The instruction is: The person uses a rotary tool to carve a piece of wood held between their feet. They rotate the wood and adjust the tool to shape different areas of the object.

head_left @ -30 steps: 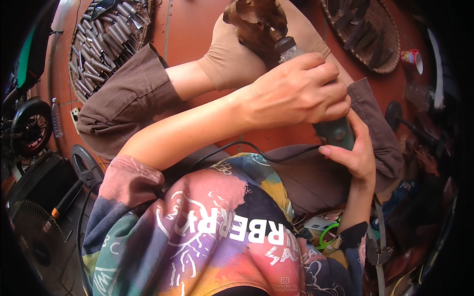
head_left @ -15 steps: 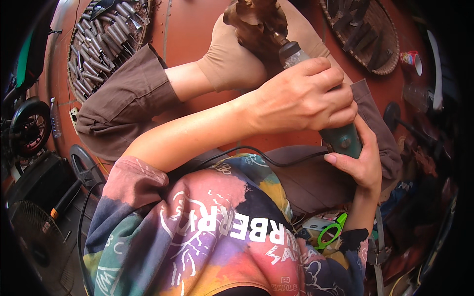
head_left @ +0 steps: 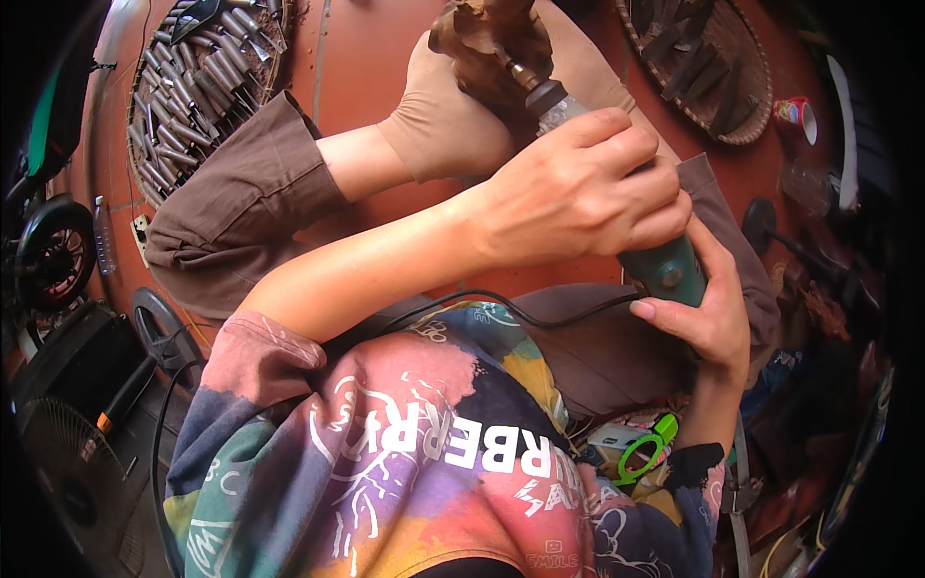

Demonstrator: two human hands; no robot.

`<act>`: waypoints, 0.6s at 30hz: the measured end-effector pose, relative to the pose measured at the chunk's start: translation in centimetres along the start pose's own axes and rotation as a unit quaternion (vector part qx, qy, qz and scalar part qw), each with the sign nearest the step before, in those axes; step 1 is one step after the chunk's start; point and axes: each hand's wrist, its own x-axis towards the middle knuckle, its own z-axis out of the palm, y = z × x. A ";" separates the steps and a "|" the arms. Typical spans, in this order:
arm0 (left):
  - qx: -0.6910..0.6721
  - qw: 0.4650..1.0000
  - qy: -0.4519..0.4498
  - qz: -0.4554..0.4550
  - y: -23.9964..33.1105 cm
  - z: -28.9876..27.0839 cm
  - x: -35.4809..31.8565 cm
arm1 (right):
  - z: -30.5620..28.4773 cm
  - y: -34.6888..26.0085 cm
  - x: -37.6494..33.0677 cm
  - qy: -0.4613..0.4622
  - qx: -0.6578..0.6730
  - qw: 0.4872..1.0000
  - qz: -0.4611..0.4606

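Both of my hands are closed on a green die grinder (head_left: 673,276) with a dark collar and a metal chuck. My left hand (head_left: 590,185) wraps over its front half from above. At the rear end my right hand (head_left: 715,301) grips the body, its thumb along the near side. The chuck end points up and left against a brown, rough carved wood piece (head_left: 477,46), which sits between my two socked feet (head_left: 448,116). The bit's tip is hard to make out against the wood. A black cord (head_left: 520,310) trails left from the grinder across my lap.
A round woven basket (head_left: 135,116) at the far left holds many metal-handled carving tools. Another basket (head_left: 761,130) at the far right has dark flat pieces. A red cup (head_left: 795,120) lies beside it. A fan (head_left: 72,458) stands at lower left; a green ring-shaped object (head_left: 641,458) is by my right forearm.
The grinder's front end and my left hand have shifted slightly left along the wood piece. The whole view has moved a little too. Both hands keep their grip.
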 end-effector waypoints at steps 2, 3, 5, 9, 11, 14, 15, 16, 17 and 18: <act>-0.004 1.000 -0.007 0.001 0.0 0.1 0.0 | 0.0 0.2 -0.1 0.007 0.005 1.000 -0.005; -0.003 1.000 -0.008 0.002 0.0 0.2 0.0 | 0.0 0.2 -0.1 0.007 0.008 1.000 -0.002; -0.002 1.000 -0.010 0.003 -0.1 0.3 0.1 | -0.1 0.2 0.0 0.008 0.011 1.000 0.003; 0.000 1.000 -0.010 0.006 -0.2 0.6 0.0 | -0.2 0.3 0.2 0.007 0.008 1.000 0.005; 0.001 1.000 -0.013 0.012 -0.2 0.6 0.0 | -0.1 0.4 0.1 0.010 0.010 1.000 0.005; -0.004 1.000 -0.010 0.013 -0.3 0.6 -0.1 | 0.0 0.5 0.0 0.012 0.003 1.000 -0.001; -0.003 1.000 -0.009 0.009 -0.3 0.6 -0.1 | 0.0 0.5 0.0 0.012 0.000 1.000 -0.003; -0.001 1.000 -0.007 0.006 -0.3 0.5 -0.1 | -0.1 0.4 0.1 0.010 -0.001 1.000 -0.006; -0.001 1.000 -0.005 0.002 -0.2 0.4 0.0 | -0.1 0.3 0.1 0.009 -0.003 1.000 -0.005; 0.000 1.000 -0.003 0.001 -0.2 0.4 0.0 | -0.1 0.1 0.2 0.009 -0.004 1.000 -0.004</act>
